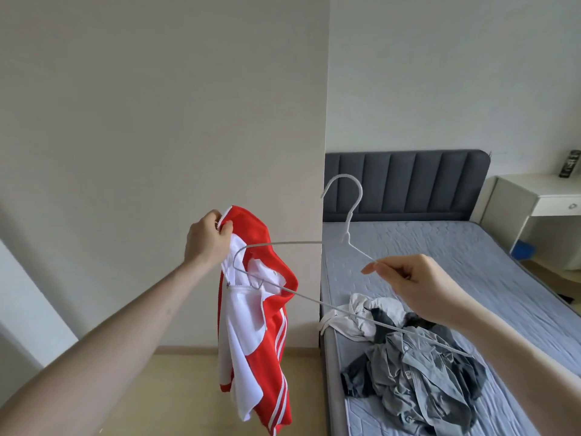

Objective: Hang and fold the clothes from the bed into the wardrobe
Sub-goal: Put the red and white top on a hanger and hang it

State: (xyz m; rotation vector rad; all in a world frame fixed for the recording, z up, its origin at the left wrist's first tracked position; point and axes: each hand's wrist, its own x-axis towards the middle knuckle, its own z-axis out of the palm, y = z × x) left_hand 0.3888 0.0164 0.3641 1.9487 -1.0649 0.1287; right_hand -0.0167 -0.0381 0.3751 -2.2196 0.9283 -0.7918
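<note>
My left hand (pixel 206 239) grips the collar edge of a red and white jacket (pixel 254 335), which hangs down over the floor beside the bed. My right hand (pixel 415 287) pinches the right arm of a thin white wire hanger (pixel 349 212). The hanger's left end sits inside the jacket's neck opening. A pile of grey and white clothes (pixel 408 357) lies on the bed (pixel 456 256) below my right hand. The wardrobe is not in view.
A beige wall panel (pixel 157 152) stands straight ahead, to the left of the bed. The dark grey headboard (pixel 405 184) is at the back. A white desk (pixel 540 199) stands at the far right. Wooden floor (pixel 176 388) lies below the jacket.
</note>
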